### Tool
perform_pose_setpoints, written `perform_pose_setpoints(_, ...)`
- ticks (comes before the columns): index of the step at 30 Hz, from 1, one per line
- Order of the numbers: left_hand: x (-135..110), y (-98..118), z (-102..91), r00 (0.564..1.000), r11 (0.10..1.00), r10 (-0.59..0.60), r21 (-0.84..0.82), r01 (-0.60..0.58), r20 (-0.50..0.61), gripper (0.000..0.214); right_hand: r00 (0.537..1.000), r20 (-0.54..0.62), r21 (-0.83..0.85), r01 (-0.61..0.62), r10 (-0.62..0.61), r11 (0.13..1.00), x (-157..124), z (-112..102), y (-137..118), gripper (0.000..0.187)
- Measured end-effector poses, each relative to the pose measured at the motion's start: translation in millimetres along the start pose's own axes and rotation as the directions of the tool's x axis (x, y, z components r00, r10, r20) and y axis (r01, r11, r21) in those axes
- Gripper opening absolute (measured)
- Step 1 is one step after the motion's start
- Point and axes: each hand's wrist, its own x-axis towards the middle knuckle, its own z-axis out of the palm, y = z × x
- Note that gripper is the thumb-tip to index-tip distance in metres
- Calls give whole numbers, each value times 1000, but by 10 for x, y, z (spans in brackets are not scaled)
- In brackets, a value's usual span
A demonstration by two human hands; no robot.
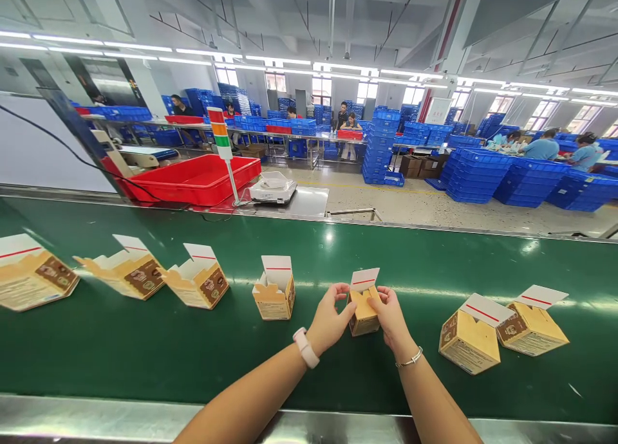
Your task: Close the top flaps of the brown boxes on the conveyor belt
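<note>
My left hand (331, 320) and my right hand (389, 315) grip opposite sides of a small yellow-tan cardboard carton (363, 318) on a green conveyor belt (145, 347). Its white, red-striped lid flap (364, 279) stands up behind my fingers, and my hands hide much of its top. To the left stands a similar open carton (275, 296), with others beyond it. Two more cartons (469, 334) (530, 328) lie tilted to the right. A white band circles my left wrist, and a thin bracelet circles my right.
A steel edge (96, 412) runs along the belt's near side. Beyond the belt are a red tub (193, 180), a white scale (273, 188) and a signal tower light (221, 135). Stacked blue crates (476, 177) and seated co-workers (545, 148) fill the hall behind.
</note>
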Motion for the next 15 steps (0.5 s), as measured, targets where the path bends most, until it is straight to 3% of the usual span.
perform_pose_setpoints(1,-69,-11,-137,982,980,180,97,-174,-49,32,994,-82,-28,64,-67,998,-42,-28,7,46)
perform_pose_setpoints(2,-128,-32,-299,916,915,380,194,-353,-127,32,963,-177,-80,190,-201,979,-110,-48,17,47)
perform_pose_setpoints(3,-172,-62,-478,796,818,563,290,-497,-224,33,882,-259,-157,365,-395,918,-200,-52,31,48)
perform_pose_setpoints(4,-198,-99,-663,635,706,707,376,-601,-312,36,737,-295,-247,556,-608,794,-307,-36,46,48)
perform_pose_setpoints(5,-204,-141,-841,509,640,768,454,-620,-388,40,550,-267,-323,722,-791,612,-420,4,61,50)
perform_pose_setpoints(6,-192,-187,-1000,486,645,764,499,-579,-424,43,386,-194,-347,833,-902,431,-526,72,75,53)
perform_pose_setpoints(7,-165,-233,-1132,528,694,719,502,-515,-452,44,299,-93,-322,894,-950,312,-614,165,89,58)
perform_pose_setpoints(8,-127,-280,-1229,610,756,649,480,-446,-455,45,283,18,-279,922,-959,267,-673,282,104,63)
perform_pose_setpoints(10,-39,-369,-1321,795,857,480,392,-334,-372,46,387,250,-211,916,-887,340,-680,556,145,70)
perform_pose_setpoints(11,5,-409,-1322,857,884,419,351,-309,-299,47,431,350,-188,902,-832,388,-632,695,171,71)
perform_pose_setpoints(13,79,-468,-1270,918,903,359,314,-294,-172,50,466,489,-155,878,-737,452,-479,937,227,66)
perform_pose_setpoints(15,136,-487,-1192,929,892,347,350,-285,-126,46,503,528,-146,848,-685,510,-326,1093,263,49)
